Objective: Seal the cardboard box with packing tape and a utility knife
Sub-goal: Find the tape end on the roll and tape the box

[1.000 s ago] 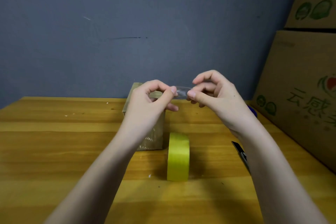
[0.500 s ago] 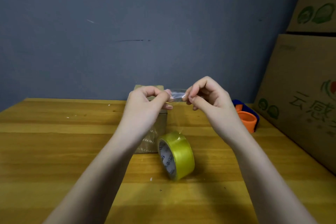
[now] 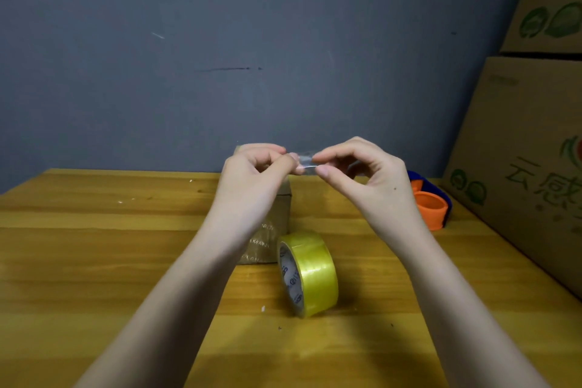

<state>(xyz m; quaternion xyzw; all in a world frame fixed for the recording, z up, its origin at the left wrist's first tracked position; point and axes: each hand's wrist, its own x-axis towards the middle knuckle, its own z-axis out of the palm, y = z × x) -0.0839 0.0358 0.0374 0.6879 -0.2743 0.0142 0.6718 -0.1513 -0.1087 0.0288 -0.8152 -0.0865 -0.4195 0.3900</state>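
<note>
A short strip of clear tape (image 3: 305, 161) is stretched between my two hands above the table. My left hand (image 3: 252, 181) pinches its left end and my right hand (image 3: 362, 176) pinches its right end. Behind and below my left hand stands a small brown cardboard box (image 3: 272, 230), largely hidden by my wrist. A yellow roll of packing tape (image 3: 310, 277) stands on its edge on the wooden table (image 3: 94, 261), just in front of the box. No utility knife shows in this view.
An orange and blue object (image 3: 430, 206) sits at the table's right side. Large printed cardboard cartons (image 3: 529, 167) are stacked against the right edge. A grey wall rises behind the table.
The tape roll has turned from edge-on to angled, showing its core. The orange and blue object has come into view, the dark tool by my right forearm is gone. My hands sit closer together.
</note>
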